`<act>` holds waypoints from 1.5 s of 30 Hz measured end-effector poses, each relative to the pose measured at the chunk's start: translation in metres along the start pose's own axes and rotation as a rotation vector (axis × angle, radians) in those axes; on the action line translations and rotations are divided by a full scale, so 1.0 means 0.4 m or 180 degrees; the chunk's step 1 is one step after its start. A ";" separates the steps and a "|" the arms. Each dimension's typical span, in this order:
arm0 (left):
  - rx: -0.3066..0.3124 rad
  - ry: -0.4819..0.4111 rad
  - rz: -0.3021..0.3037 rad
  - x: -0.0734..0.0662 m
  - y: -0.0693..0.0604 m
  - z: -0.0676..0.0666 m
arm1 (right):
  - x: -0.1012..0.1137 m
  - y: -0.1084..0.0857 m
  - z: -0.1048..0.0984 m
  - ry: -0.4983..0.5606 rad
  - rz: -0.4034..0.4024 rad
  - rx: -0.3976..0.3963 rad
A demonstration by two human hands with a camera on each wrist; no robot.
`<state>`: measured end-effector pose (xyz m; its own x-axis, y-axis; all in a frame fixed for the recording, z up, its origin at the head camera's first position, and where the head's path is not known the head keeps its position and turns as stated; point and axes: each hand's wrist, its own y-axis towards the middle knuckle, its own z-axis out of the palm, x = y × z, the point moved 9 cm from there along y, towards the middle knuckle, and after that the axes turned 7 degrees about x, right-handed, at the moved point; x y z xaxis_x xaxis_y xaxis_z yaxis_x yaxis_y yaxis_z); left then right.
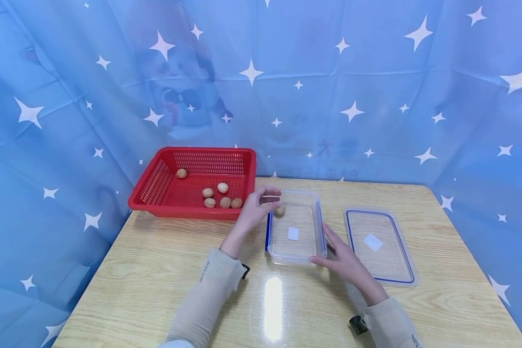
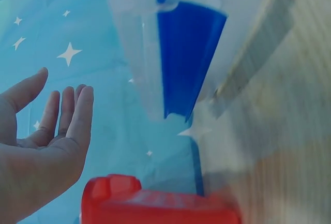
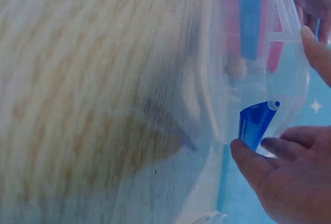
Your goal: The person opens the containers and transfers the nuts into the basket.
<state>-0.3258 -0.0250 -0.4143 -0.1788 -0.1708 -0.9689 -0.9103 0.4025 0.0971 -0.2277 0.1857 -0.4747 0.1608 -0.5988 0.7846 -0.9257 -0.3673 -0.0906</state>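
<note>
A clear plastic food container [image 1: 300, 251] with blue side latches stands on the table. One walnut [image 1: 280, 210] lies inside it near the far left corner; through the wall, the right wrist view shows that walnut [image 3: 236, 68] too. My left hand [image 1: 256, 208] is over the container's left rim beside the walnut, its fingers loosely bent and, in the left wrist view, holding nothing. With thumb and fingers, my right hand [image 1: 341, 258] holds the container's near right corner. A blue latch [image 3: 256, 123] hangs down by the right thumb.
A red plastic basket [image 1: 191, 211] with several walnuts [image 1: 223, 188] stands at the back left. The container's clear lid [image 1: 387, 246], with a blue seal, lies flat to the right. A blue starred curtain [image 1: 287, 121] hangs behind the wooden table [image 1: 156, 290].
</note>
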 end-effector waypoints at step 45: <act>0.0221 0.0415 -0.1107 0.120 0.045 0.177 | -0.007 0.004 0.002 -0.0019 -0.0038 -0.0027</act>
<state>-0.3246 0.0376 -0.4751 0.0865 -0.4191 -0.9038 -0.8982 0.3596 -0.2527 -0.2293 0.1863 -0.4775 0.1738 -0.5987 0.7819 -0.9266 -0.3684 -0.0761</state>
